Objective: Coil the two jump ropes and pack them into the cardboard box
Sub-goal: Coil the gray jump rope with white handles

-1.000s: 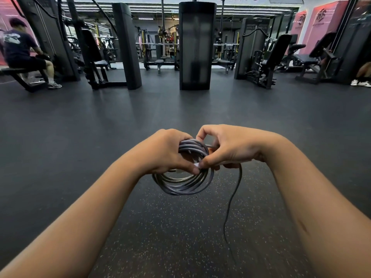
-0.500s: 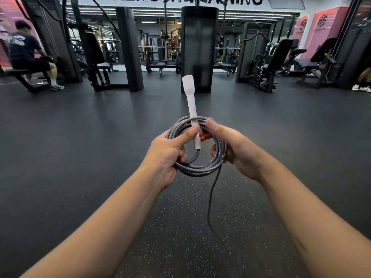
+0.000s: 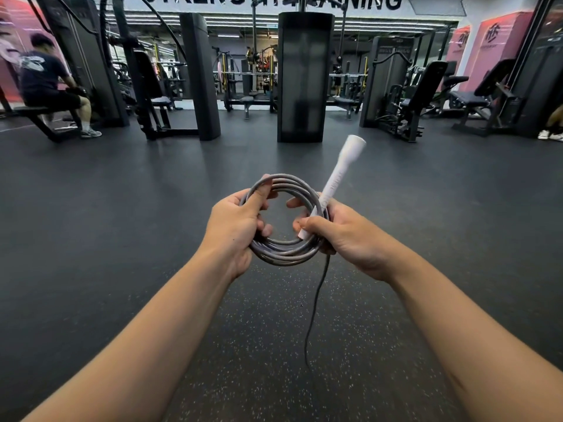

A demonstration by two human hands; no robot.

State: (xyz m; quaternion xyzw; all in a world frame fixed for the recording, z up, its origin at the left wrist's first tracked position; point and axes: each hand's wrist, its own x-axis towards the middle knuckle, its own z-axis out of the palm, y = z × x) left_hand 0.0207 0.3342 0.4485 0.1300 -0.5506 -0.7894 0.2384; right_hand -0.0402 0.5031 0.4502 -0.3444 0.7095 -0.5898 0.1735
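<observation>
A grey jump rope (image 3: 285, 252) is wound into a round coil held in front of me above the gym floor. My left hand (image 3: 236, 226) grips the coil's left side, thumb over the strands. My right hand (image 3: 341, 236) grips the coil's right side together with the rope's white handle (image 3: 341, 170), which sticks up and to the right. A loose length of rope (image 3: 315, 303) hangs from under my right hand down toward the floor. The second rope and the cardboard box are out of view.
Dark speckled rubber floor (image 3: 152, 208) spreads all around. Black weight machines and columns (image 3: 304, 77) stand across the back. A person (image 3: 48, 83) sits on a bench at the far left. Benches and machines (image 3: 475, 99) line the right side.
The coil has been raised and turned to face me. The white handle swung from upright at the coil's middle to its right side, tilted right. My right hand has shifted to grip handle and coil.
</observation>
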